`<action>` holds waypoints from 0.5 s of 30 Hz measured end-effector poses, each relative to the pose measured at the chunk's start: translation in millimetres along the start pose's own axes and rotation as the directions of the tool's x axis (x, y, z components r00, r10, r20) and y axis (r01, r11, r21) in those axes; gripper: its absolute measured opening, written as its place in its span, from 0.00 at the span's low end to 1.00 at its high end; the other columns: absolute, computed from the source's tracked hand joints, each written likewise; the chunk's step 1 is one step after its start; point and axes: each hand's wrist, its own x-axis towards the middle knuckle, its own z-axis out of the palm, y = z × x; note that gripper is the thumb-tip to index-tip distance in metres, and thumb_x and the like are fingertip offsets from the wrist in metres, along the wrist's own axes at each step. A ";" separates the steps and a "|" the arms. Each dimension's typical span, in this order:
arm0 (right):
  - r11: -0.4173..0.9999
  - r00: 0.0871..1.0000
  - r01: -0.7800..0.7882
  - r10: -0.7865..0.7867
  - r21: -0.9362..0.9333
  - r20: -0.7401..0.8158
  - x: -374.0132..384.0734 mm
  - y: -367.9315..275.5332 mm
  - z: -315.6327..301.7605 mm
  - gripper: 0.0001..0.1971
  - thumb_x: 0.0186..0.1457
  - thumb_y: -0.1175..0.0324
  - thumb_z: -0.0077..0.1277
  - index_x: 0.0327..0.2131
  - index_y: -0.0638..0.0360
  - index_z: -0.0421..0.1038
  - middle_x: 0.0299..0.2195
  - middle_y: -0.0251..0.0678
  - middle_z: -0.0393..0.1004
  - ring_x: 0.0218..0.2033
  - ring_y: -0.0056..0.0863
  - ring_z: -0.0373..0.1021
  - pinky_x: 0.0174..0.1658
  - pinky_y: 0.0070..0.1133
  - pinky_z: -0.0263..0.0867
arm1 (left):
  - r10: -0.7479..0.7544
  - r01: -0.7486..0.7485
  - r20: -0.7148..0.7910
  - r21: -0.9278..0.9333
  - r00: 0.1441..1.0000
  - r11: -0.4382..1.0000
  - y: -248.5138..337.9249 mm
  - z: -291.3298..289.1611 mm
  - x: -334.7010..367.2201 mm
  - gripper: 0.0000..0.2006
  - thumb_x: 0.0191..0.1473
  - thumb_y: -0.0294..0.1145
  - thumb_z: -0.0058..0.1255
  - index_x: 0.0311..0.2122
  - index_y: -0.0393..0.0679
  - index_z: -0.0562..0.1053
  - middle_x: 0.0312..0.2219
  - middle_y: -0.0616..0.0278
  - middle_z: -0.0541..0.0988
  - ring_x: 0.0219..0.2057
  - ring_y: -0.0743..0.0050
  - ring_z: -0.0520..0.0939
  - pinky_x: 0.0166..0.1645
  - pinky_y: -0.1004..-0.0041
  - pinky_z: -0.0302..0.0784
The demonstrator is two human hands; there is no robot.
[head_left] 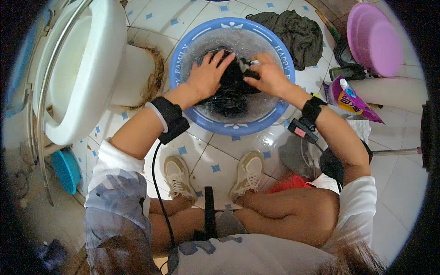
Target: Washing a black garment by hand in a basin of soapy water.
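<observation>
A blue-rimmed basin (185, 112) of foamy water stands on the floor in front of me. Wet black cloth (231, 103) lies bunched in it, partly under the suds. My left hand (207, 75) rests on the cloth's left side, fingers spread and bent slightly downward. On the other side my right hand (269, 77) is curled closed on the cloth, thumb toward the middle. A small grey-white patch (245, 65) shows by its fingers; whether it is part of the cloth or a separate thing, I cannot tell.
A white pedestal washbasin (117, 50) stands close at the left, with a teal basin (66, 170) below. Dark green cloth (293, 36) lies beyond the blue basin. At the right are a pink basin (373, 39), a purple packet (350, 101) and a red item (291, 183).
</observation>
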 end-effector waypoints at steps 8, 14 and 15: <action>0.989 0.906 -0.064 0.112 -0.130 0.408 -2.0 9.0 51.5 0.21 0.41 0.67 0.45 0.43 0.45 0.61 0.52 0.41 0.45 0.46 0.46 0.54 0.44 0.40 0.56 | -0.075 -0.021 0.291 0.312 0.954 0.950 -15.2 31.8 7.9 0.32 0.43 0.39 0.44 0.54 0.58 0.47 0.53 0.63 0.48 0.54 0.54 0.45 0.47 0.40 0.45; 0.944 0.879 -0.301 0.219 0.137 0.424 3.8 58.0 61.6 0.18 0.37 0.73 0.45 0.38 0.50 0.66 0.33 0.44 0.68 0.30 0.40 0.66 0.35 0.28 0.62 | -0.184 0.084 0.345 0.284 0.920 0.955 -4.5 36.1 28.1 0.26 0.42 0.34 0.40 0.51 0.52 0.54 0.49 0.57 0.56 0.51 0.54 0.53 0.47 0.44 0.49; 0.794 0.869 -0.479 0.369 0.374 0.328 4.0 60.8 58.2 0.17 0.36 0.74 0.45 0.36 0.52 0.67 0.26 0.42 0.71 0.26 0.38 0.67 0.32 0.26 0.63 | -0.204 0.139 0.316 0.218 0.927 0.966 0.1 28.5 29.9 0.23 0.42 0.32 0.40 0.48 0.49 0.59 0.46 0.55 0.60 0.49 0.55 0.58 0.48 0.49 0.52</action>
